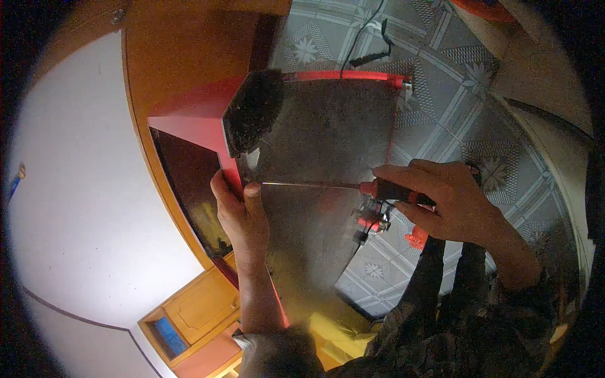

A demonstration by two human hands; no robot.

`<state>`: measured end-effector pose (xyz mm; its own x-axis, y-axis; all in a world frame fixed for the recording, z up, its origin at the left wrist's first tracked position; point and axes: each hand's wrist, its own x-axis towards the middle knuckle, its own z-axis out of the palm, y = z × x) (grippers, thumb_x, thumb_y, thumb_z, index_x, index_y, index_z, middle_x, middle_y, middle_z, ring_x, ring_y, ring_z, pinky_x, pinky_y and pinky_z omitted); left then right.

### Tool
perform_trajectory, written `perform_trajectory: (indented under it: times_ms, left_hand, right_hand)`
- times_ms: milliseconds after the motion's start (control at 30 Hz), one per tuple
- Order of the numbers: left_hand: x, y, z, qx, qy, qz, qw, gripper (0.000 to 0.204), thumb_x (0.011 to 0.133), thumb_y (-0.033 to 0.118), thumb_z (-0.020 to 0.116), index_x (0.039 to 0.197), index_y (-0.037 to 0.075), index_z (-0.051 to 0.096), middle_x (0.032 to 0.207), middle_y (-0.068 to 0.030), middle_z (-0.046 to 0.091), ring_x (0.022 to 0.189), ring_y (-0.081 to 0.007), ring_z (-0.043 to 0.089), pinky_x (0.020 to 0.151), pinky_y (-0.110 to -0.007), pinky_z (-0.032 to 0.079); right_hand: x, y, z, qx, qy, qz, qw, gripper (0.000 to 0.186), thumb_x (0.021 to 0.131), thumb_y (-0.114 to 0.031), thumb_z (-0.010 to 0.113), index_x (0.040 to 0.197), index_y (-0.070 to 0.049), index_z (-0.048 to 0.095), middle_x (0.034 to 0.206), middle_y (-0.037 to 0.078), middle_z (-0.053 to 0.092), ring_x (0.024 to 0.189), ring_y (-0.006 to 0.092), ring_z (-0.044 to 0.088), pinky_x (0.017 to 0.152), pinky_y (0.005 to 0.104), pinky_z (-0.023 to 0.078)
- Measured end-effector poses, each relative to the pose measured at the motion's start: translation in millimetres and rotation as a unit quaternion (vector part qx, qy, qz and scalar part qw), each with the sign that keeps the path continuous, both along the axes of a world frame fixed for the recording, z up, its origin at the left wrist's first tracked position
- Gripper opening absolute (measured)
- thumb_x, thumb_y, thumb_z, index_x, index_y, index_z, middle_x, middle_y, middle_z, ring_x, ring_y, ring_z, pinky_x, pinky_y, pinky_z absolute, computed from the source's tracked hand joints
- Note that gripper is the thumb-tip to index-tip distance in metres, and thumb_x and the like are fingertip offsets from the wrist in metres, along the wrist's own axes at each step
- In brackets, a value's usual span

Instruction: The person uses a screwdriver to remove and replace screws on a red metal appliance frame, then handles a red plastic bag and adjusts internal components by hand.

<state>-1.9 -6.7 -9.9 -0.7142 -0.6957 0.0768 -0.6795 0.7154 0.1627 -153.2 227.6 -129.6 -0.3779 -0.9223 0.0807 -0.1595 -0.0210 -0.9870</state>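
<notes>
My right hand [444,198] is closed around the red and black handle of a screwdriver [315,184]. Its long thin shaft points left across a dull grey metal panel [324,135] with red edges. The shaft's tip ends beside my left thumb; what it touches is too small to make out. With thumb on the panel side and fingers around the outside, my left hand [242,214] grips the red edge [231,173]. Just above that hand is a dark, rough-textured piece [255,110], with a small pale tab [251,160] under it.
Behind the panel's right side, a small red and black device [370,220] and an orange-red item [416,238] show on the patterned tile floor [435,126]. A black cable [372,60] lies at the top. Wooden furniture [195,57] and a white surface [94,170] stand at left.
</notes>
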Motion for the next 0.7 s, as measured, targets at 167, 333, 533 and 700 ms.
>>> perform_trajectory:
  times_ms: [167,333,533,700]
  left_hand:
    - [0.0,-0.9,-2.1,0.004,0.019,-0.014,1.000,0.069,0.082,0.062,0.053,0.116,0.003,0.043,0.087,-0.0144,0.057,0.079,-0.0248,0.057,0.071,-0.034,0.046]
    - [-2.6,4.2,0.4,0.022,0.007,-0.006,1.000,0.062,0.086,0.058,0.050,0.113,0.003,0.043,0.089,-0.0100,0.053,0.082,-0.0202,0.050,0.074,-0.032,0.041]
    - [-3.4,1.8,0.4,0.028,-0.002,-0.005,1.000,0.061,0.086,0.058,0.051,0.111,0.003,0.043,0.088,-0.0090,0.052,0.081,-0.0189,0.049,0.073,-0.032,0.041]
    - [-3.0,2.3,4.0,0.006,-0.001,0.003,1.000,0.068,0.082,0.061,0.054,0.116,0.004,0.041,0.084,-0.0133,0.057,0.075,-0.0239,0.057,0.067,-0.034,0.046]
  right_hand:
    - [2.6,-0.1,-5.6,-0.018,0.025,-0.020,0.999,0.051,0.072,-0.010,0.069,0.121,-0.009,0.054,0.073,0.008,0.058,0.058,0.0203,0.058,0.052,0.0322,0.047]
    - [-0.8,-0.1,-6.6,-0.017,0.014,-0.019,1.000,0.053,0.071,-0.009,0.070,0.121,-0.011,0.055,0.071,0.007,0.056,0.055,0.0198,0.056,0.050,0.0323,0.046]
    - [-5.3,-1.7,-6.1,-0.017,0.046,-0.017,0.999,0.052,0.071,-0.010,0.069,0.122,-0.012,0.055,0.069,0.006,0.053,0.054,0.0209,0.054,0.049,0.0329,0.044]
    - [-7.8,-2.4,5.5,0.008,0.177,-0.026,0.984,0.052,0.072,-0.012,0.069,0.122,-0.013,0.055,0.067,0.004,0.049,0.056,0.0185,0.051,0.047,0.0315,0.042]
